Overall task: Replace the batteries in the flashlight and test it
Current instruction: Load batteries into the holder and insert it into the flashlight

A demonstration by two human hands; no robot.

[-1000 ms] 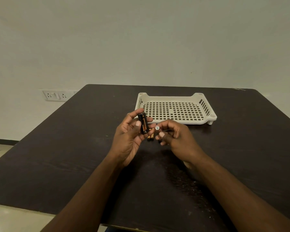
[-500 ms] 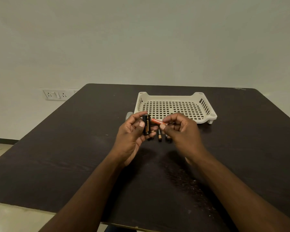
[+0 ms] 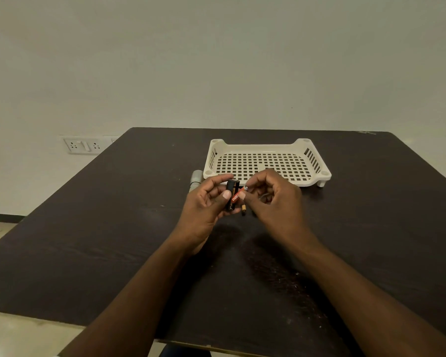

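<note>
My left hand (image 3: 206, 204) holds a black battery holder (image 3: 231, 194) upright between thumb and fingers, above the dark table (image 3: 113, 240). My right hand (image 3: 273, 199) pinches a red battery (image 3: 238, 195) by its silver end and angles it against the holder's side. A gold-and-black battery (image 3: 243, 208) lies on the table just below the hands. The grey flashlight body (image 3: 195, 179) lies on the table behind my left hand, partly hidden by it.
A cream perforated plastic tray (image 3: 267, 148) stands beyond the hands, near the table's far side. A wall socket panel (image 3: 84, 145) is on the wall to the left. The table's near edge runs below my forearms.
Both hands have risen a little toward the tray. The right hand has turned the red battery from pointing its end at me to lying slanted against the holder.
</note>
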